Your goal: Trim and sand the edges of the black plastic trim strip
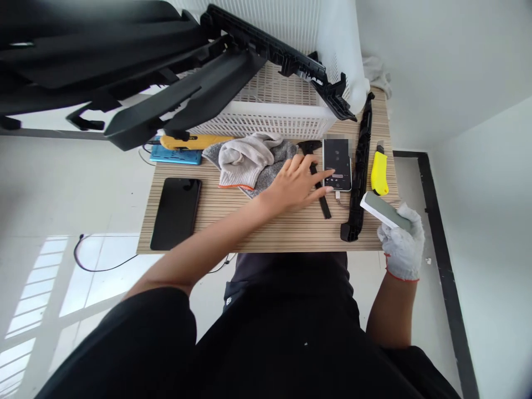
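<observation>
My bare left hand (297, 180) reaches across the table with fingers spread, a fingertip at the screen of a phone (337, 158) that has a white cable plugged into its lower end. Beneath that hand lies a thin black bar (323, 205). My right hand (402, 244), in a white knit glove with a red cuff edge, is closed around a flat block (384, 210), grey-green on top and white along its side. Between the hands rests a long black plastic trim piece (361, 172). A yellow utility knife (379, 172) lies just beyond the block.
Crumpled grey and white gloves (249, 160) lie left of my left hand. A dark tablet-like device (176, 213) sits at the table's left. Behind stands a white plastic basket (270, 119), with several long black plastic parts (187, 94) sticking out. A yellow tool (195, 142) lies near a blue case (177, 155).
</observation>
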Tool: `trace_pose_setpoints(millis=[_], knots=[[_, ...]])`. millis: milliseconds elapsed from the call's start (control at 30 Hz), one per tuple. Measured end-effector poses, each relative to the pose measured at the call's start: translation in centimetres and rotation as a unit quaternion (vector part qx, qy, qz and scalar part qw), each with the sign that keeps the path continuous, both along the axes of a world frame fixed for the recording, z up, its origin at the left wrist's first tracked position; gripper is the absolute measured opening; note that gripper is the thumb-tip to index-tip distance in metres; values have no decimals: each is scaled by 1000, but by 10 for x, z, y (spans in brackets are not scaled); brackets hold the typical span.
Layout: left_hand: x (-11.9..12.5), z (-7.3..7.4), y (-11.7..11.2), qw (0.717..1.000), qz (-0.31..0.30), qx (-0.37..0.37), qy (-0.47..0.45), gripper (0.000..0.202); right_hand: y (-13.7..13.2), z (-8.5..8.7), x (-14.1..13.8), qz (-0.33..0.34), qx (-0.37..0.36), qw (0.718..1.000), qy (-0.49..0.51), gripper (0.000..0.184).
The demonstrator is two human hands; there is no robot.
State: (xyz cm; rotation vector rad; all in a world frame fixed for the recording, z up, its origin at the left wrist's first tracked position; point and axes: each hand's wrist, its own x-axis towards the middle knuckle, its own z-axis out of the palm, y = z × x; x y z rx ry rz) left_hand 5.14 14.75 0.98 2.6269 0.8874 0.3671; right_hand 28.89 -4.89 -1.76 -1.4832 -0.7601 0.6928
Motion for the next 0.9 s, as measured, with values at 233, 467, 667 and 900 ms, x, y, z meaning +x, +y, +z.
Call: trace_pose_setpoints(millis=[233,467,667,900], knots=[[9,4,-5,999,50,3,-2,66,3,6,-10,-63,-7,995,81,48],[15,-10,-105,985,-46,-141,-83,79,6,9,1,-39,28,997,60,28],[29,-29,-105,971,-17,-200,-130,37,18,10,-9,-60,-149,987,-18,23],[26,-29,-104,970,-3,-205,-130,38,36,5,-37,-79,-51,995,-38,19]])
